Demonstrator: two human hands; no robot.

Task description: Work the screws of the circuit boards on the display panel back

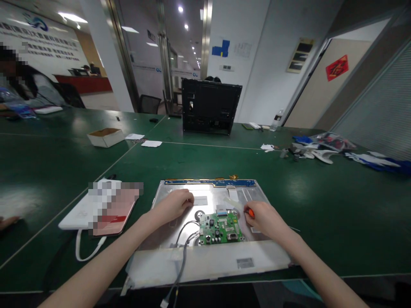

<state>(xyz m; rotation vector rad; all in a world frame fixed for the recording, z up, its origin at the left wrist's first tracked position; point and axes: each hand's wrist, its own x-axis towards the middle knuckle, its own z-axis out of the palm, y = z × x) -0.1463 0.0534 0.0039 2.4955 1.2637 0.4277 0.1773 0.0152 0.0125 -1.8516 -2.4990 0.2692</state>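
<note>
A display panel (195, 192) lies back side up on the green table, with a bare metal back and a whitish strip (218, 256) along its near edge. My left hand (176, 205) rests over the panel's left half, fingers curled together; what they hold, if anything, is hidden. At the right half, my right hand (265, 218) is closed around an orange-handled screwdriver (251, 213), whose thin shaft shows beyond the wrist. Between my hands sits a green circuit board (220, 229). Grey cables (184, 261) run from it over the near edge. A blue board strip (192, 182) spans the far edge.
Left of the panel lie a white device (77, 211) with a cable and a pink phone (120, 211). An open cardboard box (105, 139) and a black monitor housing (210, 107) stand farther back. Bags and gloves (321, 152) lie right. Another person (48, 90) sits far left.
</note>
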